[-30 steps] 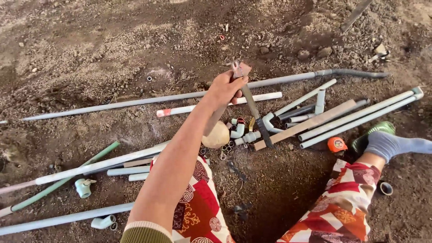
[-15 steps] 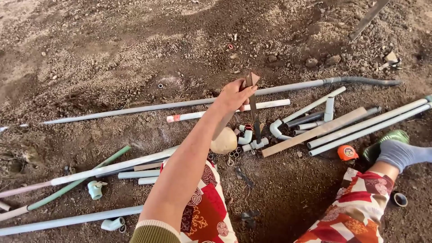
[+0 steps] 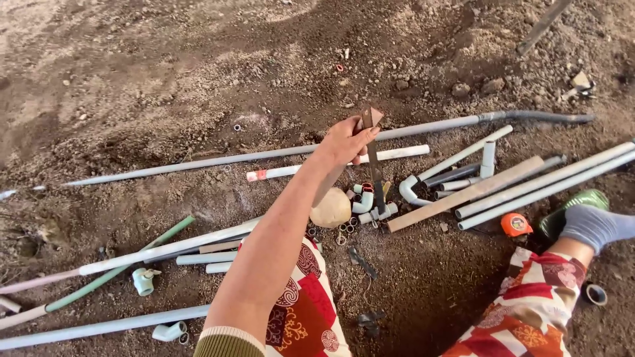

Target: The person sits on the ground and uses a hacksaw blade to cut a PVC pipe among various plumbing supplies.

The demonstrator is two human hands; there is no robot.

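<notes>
Change: since the earlier frame the view slides left, so the raised arm and the tool in it sit further right; the grip looks unchanged.
Held thing: a thin dark hacksaw blade (image 3: pixel 374 173) with a brown wrapped end, hanging point-down over the pipe fittings (image 3: pixel 368 201).
Left hand (image 3: pixel 345 141): fingers closed on the upper end of the hacksaw blade, arm stretched forward.
Right hand: not in view.
Just below the blade: white elbows and short fittings in a loose cluster, a round tan stone (image 3: pixel 331 208) just left of them.
Behind the blade: a long grey pipe (image 3: pixel 264 156) and a shorter white pipe (image 3: pixel 397 155) lying flat on the dirt.
Right of the blade: a bundle of pipes (image 3: pixel 529 188), an orange tape measure (image 3: pixel 516 225).
Progress: no pipe looks under cut; the blade is lifted clear, parts lie loose and unjoined.
</notes>
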